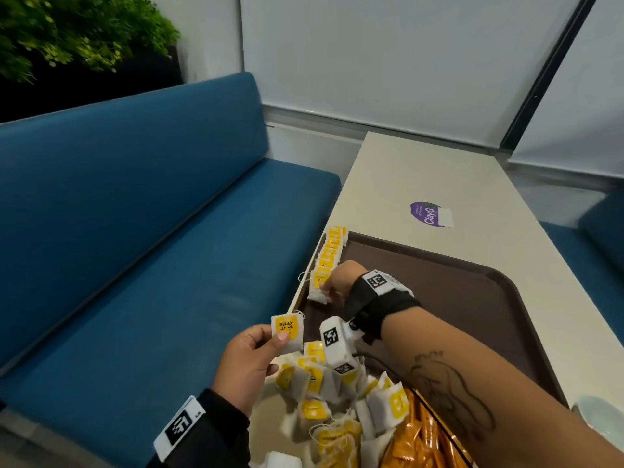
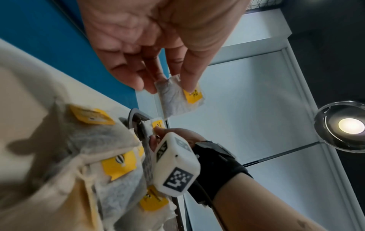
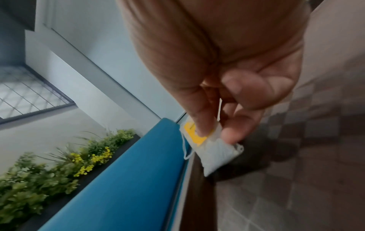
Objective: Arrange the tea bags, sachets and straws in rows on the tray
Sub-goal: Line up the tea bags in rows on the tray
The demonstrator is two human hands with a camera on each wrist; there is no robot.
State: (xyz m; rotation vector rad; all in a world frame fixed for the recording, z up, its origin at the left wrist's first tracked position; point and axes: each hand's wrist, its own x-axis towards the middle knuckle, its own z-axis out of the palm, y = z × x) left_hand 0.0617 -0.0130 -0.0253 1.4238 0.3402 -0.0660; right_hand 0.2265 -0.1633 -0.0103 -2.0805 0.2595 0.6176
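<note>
Tea bags (image 1: 329,255) are forming one row along the tray's (image 1: 472,292) left edge; the right hand (image 1: 339,282) is pinching one bag (image 1: 318,296) at the row's near end, seemingly placing it. The left hand (image 1: 250,363) is pinching the next bag (image 1: 287,332) over the loose pile (image 1: 324,400) on the worktop (image 1: 405,177); exact counts cannot be told, roughly nine aligned.

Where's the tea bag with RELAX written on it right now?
In the head view the RELAX tea bag is pinched in the left hand, held up just above the loose pile of tea bags, near the brown tray.
</note>
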